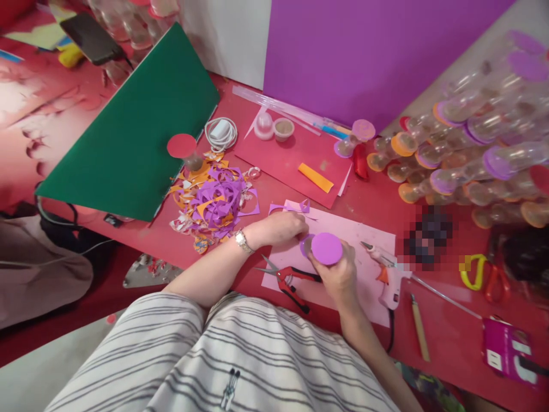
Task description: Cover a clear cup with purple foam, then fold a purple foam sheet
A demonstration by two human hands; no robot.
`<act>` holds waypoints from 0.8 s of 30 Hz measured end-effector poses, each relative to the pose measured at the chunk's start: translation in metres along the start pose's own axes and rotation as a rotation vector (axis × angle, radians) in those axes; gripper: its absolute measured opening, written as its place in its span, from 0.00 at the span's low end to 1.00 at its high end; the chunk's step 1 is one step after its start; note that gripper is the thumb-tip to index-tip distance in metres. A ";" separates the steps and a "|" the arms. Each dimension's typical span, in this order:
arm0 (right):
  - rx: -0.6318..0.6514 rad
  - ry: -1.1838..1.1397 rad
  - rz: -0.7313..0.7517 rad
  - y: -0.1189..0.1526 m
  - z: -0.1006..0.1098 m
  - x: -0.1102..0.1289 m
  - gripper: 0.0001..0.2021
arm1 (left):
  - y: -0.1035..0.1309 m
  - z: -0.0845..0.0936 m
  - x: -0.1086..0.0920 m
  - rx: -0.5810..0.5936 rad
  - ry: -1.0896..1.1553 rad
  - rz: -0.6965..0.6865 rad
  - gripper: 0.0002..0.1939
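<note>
My right hand [341, 277] is wrapped round a small clear piece with a round purple disc [326, 249] on top; a second purple rim shows just left of it. My left hand [288, 227], with a watch on the wrist, is beside that rim, its fingers bent together; what they hold, if anything, is hidden. Both hands are above a pink sheet [364, 229]. Below them lie red-handled snips [289, 277] with their blades apart. A pink and white glue gun [389, 280] rests to the right. Purple and orange scraps [218, 197] are heaped to the left.
A green board [132, 131] leans at the left. Many clear bottle-like pieces with purple and orange rims [450, 177] are stacked at the right. Near the right edge are yellow-handled scissors [474, 273], a wooden-handled tool [420, 329] and a purple packet [508, 349]. A person's clothed leg [43, 269] shows far left.
</note>
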State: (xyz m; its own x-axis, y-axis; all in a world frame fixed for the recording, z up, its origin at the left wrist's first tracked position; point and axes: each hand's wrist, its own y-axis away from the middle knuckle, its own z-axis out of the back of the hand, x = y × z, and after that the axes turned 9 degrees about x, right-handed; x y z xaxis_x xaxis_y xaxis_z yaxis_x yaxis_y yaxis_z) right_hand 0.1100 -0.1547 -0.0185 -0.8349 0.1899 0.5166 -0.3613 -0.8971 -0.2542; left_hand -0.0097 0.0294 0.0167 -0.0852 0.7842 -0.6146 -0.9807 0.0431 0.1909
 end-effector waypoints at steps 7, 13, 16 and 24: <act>0.047 0.001 -0.011 0.007 0.008 -0.007 0.16 | 0.002 0.000 -0.001 -0.020 -0.234 0.085 0.11; 0.070 -0.057 -0.087 0.011 0.005 -0.008 0.17 | -0.013 -0.004 0.003 -0.257 -0.267 0.155 0.14; 0.091 -0.081 -0.140 0.012 0.006 -0.006 0.17 | -0.020 -0.009 0.003 -0.222 -0.277 0.022 0.15; 0.098 -0.127 -0.147 0.012 0.005 -0.009 0.19 | 0.020 -0.003 0.007 -0.160 -0.428 0.169 0.18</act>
State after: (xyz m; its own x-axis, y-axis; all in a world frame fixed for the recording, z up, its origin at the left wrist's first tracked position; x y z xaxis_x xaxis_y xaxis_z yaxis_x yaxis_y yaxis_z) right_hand 0.1154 -0.1687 -0.0223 -0.7149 0.2750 0.6429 -0.4278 -0.8993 -0.0909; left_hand -0.0306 0.0342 0.0137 -0.1983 0.9576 -0.2091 -0.9770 -0.1760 0.1204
